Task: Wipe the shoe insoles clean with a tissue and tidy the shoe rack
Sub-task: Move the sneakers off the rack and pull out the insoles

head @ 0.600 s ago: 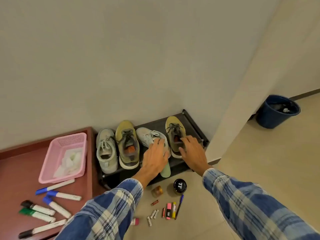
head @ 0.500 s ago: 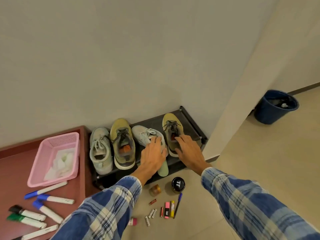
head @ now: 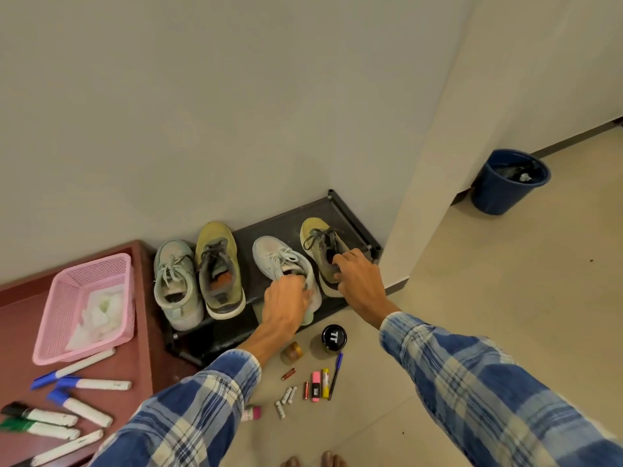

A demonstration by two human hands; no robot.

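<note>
At the frame's centre, the left hand, which was lying flatter a moment ago, is now curling its fingers over the heel of the white sneaker on the black shoe rack. A pale green insole is poking out beneath it. Just to the right, the right hand is pinching the collar of the olive-yellow sneaker, its fingers now bent rather than spread.

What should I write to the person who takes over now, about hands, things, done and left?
Left grip holds the white shoe at its heel; a green insole sticks out below. Right grip lies on the right yellow shoe, hold unclear. Two other shoes stand beside them on the rack; tissues lie in the pink basket. No tissue in hand: wiping looks still to do, then tidying.
</note>
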